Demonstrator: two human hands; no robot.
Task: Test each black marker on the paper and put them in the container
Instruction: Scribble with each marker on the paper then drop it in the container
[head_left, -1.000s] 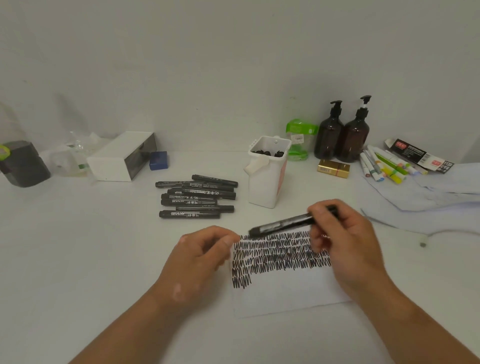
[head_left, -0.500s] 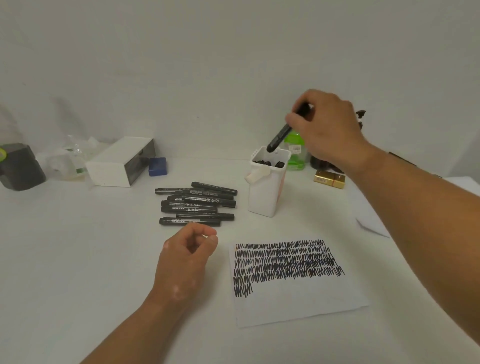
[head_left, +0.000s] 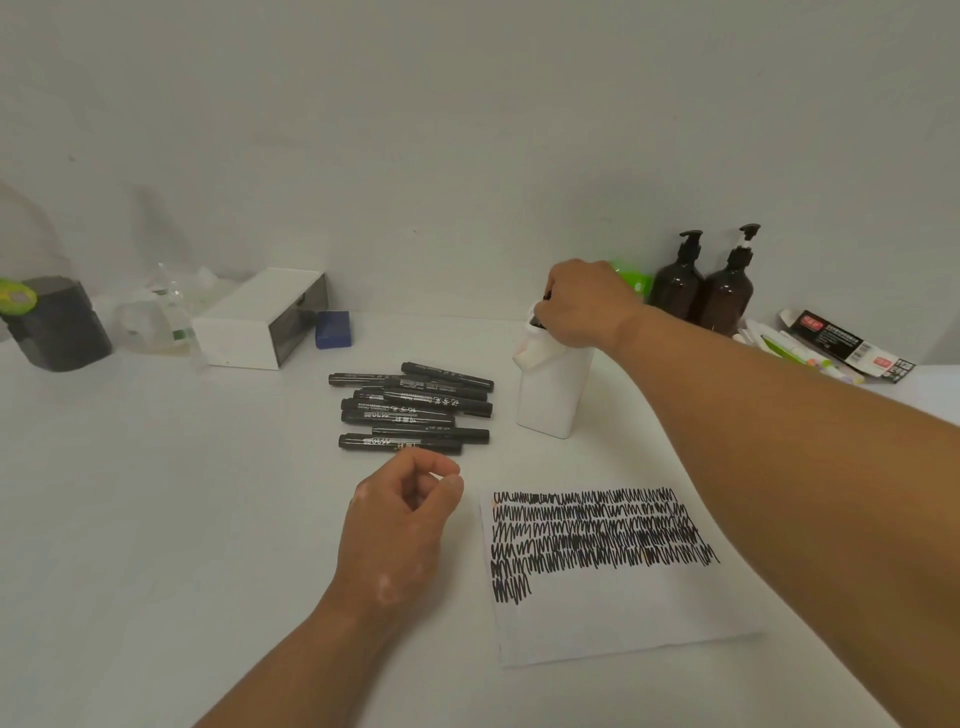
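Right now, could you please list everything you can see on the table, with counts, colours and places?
black markers: about eight, black, piled mid-table, left of the container
container: one, white, upright
paper: one, white with black scribbles, front right
box: one, white, back left
block: one, blue, beside the box
pump bottles: two, brown, back right
green object: one, behind the right hand
pens: several, coloured, far right
package: one, black, far right
jar: one, dark grey, far left
table: one, white
left hand: loosely curled, empty, near the pile
right hand: over the container's mouth; grip hidden
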